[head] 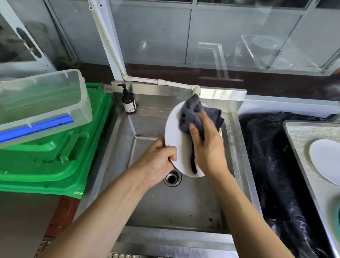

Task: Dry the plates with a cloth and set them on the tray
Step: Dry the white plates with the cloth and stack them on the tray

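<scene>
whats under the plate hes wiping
The sink basin, with its drain partly showing below the plate. The plate, cloth and right hand cover the basin's back part.

No readable text anywhere. Only a white label on the brown pump bottle (129, 102), standing at the back left corner of the sink (182, 206), printed with lines too small and blurred to make out.

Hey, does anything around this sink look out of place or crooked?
Only the clear plastic box at left: it sits tilted on the green bin lid, one end raised. Nothing looks spilled or broken.
</scene>
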{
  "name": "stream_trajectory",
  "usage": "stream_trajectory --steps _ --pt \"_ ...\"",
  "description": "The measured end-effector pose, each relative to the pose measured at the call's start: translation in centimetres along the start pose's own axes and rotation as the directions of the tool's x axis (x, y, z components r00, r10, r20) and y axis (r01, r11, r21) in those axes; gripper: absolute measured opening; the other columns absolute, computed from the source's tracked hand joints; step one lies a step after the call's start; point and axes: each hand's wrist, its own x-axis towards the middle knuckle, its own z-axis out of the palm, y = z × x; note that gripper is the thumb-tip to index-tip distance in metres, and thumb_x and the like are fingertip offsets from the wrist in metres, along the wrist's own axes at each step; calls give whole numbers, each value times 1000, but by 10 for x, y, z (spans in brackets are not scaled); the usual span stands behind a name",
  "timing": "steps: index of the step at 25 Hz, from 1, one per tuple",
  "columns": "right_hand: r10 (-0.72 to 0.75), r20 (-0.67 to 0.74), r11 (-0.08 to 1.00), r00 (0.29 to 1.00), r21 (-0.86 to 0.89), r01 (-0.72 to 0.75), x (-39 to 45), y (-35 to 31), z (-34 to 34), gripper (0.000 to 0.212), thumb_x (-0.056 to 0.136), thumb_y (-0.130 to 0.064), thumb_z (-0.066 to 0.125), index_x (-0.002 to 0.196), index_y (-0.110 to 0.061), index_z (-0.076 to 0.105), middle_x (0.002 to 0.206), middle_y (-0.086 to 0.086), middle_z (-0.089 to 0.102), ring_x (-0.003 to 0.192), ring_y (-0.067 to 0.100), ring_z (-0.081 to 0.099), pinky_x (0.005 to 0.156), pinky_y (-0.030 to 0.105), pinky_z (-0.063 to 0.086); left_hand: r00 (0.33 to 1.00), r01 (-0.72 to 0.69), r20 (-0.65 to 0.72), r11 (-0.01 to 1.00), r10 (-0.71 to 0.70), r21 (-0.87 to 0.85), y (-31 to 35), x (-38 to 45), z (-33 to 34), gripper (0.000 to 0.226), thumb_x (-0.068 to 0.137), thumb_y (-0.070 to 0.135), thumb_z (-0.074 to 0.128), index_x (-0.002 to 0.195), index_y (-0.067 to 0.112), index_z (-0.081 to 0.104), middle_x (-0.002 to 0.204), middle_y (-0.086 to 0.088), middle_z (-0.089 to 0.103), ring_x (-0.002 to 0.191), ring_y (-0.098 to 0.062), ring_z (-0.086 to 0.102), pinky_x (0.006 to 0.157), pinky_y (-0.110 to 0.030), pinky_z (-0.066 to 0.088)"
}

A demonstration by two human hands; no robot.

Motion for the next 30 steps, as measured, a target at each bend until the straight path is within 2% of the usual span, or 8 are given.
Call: stream_trajectory --steps 3,6,11,16,19,22,25,30 --pt "-106 134 994 985 11 106 -9 -15 14 43 106 -31 53 147 -21 51 156 -3 48 149 8 34 121 38 33 1000 -22 21 1000 22 8 1 -4 -4 51 76 -30 23 94 1 60 91 -20 60 89 -28 61 85 -40 49" --pt "-106 172 994 979 2 107 -5 -16 9 41 105 -28 55 145 -20 54 156 -1 48 150 4 32 122 32 29 999 -38 29 999 39 -33 6 -6 -5 56 73 -29 23 94 3 64 82 -16 69 80 -25 69 82 -38 55" --pt "-114 346 993 931 2 121 -52 12 -2 41 105 -33 57 145 -23 55 153 -17 47 148 -1 34 121 29 31 998 -51 -45 991 45 -127 28 6 -19 50 68 -27 20 93 -7 59 91 -25 71 85 -35 70 75 -42 58" --pt "-61 244 998 968 25 56 -68 12 12 41 105 -32 53 145 -25 54 154 -16 44 147 -3 33 118 19 31 997 -41 -72 999 42 4 33 10 -22 58 67 -29 22 93 2 64 95 -25 67 91 -37 64 89 -49 49" --pt "-91 123 996 988 34 88 -26 -4 15 44 106 -26 54 149 -18 50 157 -11 44 149 0 31 121 24 29 999 -2 -37 1000 2 2 21 2 -9 55 69 -30 20 95 -3 60 96 -26 58 95 -35 56 95 -48 44" --pt "-103 87 995 991 23 101 -1 -14 11 42 106 -28 54 148 -23 51 158 -6 45 150 0 29 123 33 29 1000 19 -13 1000 -20 -7 12 -2 -1 53 70 -31 19 96 -2 56 96 -21 52 95 -32 51 91 -44 41" --pt "-145 162 989 976 65 136 -24 -10 11 41 105 -28 55 146 -30 49 155 -9 46 148 -4 30 122 34 29 1000 -1 -3 1000 1 -14 12 2 -5 64 68 -32 17 100 0 63 100 -22 46 94 -33 43 82 -35 36" --pt "-117 178 991 977 83 104 -8 -14 10 39 105 -25 55 144 -22 54 154 1 51 149 5 34 122 39 31 999 6 -37 1000 -5 21 1 1 -6 54 69 -32 22 104 -9 56 94 -18 43 91 -31 35 67 -31 28"
